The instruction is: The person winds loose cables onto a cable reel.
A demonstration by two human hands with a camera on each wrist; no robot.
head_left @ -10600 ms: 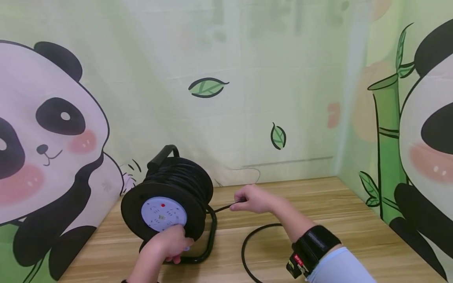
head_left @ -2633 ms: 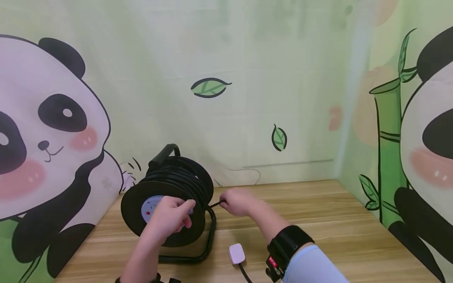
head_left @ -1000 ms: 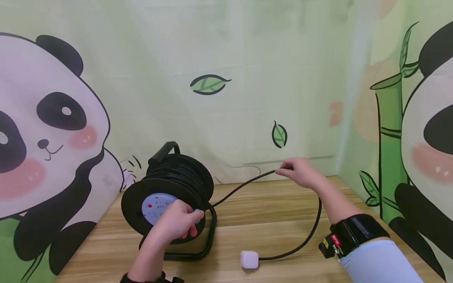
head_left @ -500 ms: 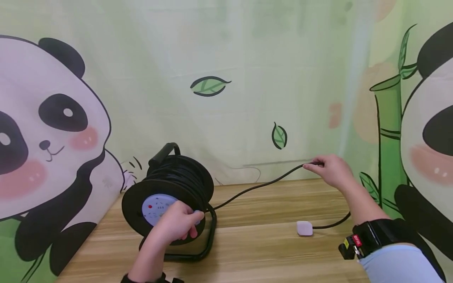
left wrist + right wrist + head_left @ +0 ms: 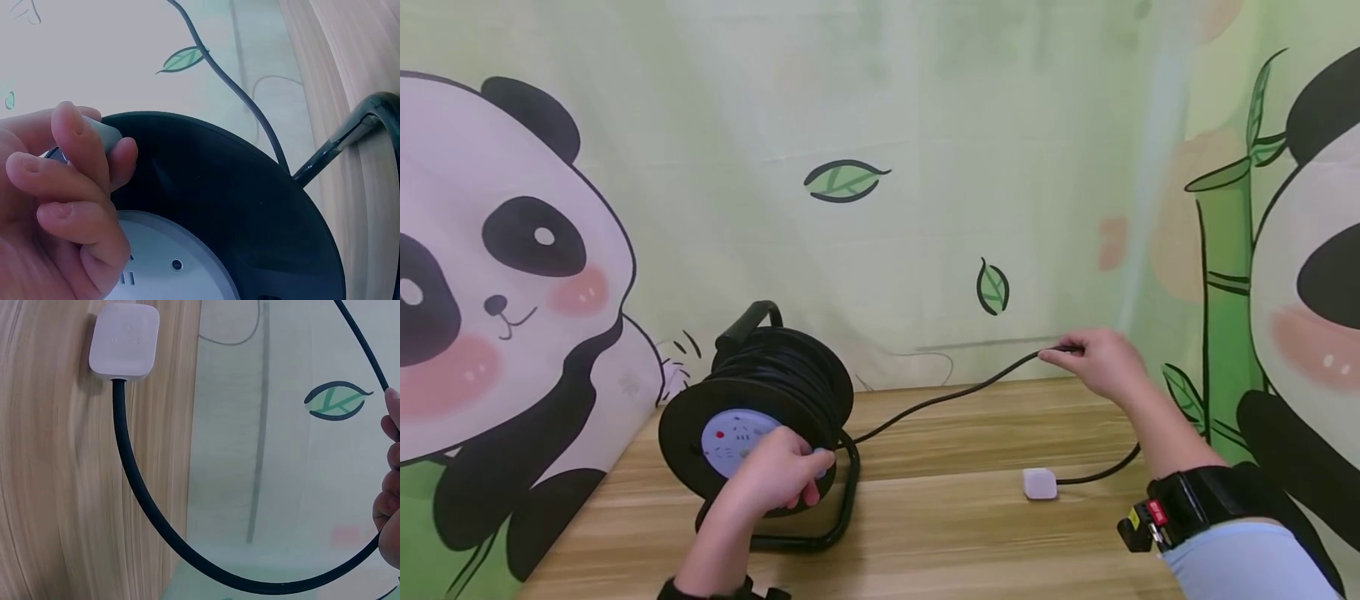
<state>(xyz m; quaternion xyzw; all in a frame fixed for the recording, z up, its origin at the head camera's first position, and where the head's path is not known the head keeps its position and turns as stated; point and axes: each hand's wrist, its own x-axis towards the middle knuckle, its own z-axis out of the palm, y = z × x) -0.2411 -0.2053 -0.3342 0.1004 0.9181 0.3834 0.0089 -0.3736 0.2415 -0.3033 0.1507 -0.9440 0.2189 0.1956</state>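
Observation:
A black cable reel (image 5: 681, 433) with a pale socket panel (image 5: 724, 442) stands left of centre in the head view. My left hand (image 5: 778, 471) pinches the small grey knob (image 5: 107, 136) near the rim of its front disc, the thumb and fingers curled round it. From the drum a black cable (image 5: 940, 400) rises to the right. My right hand (image 5: 1101, 362) grips this cable above the table's back right, and the rest hangs in a loop below. It ends in a white plug (image 5: 125, 340), which lies close on the wood.
The wood-grain table (image 5: 940, 550) runs back to a pale printed backdrop (image 5: 925, 250) with pandas and leaves. Under the reel is a black tube stand (image 5: 820, 543), and a carrying handle (image 5: 745, 327) is on top. Both wrists wear black bands (image 5: 1195, 492).
The drum and its socket panel have turned, the left hand moving with the knob. My right hand has drawn the cable far to the right, and the plug has followed. The last half second is nearly still.

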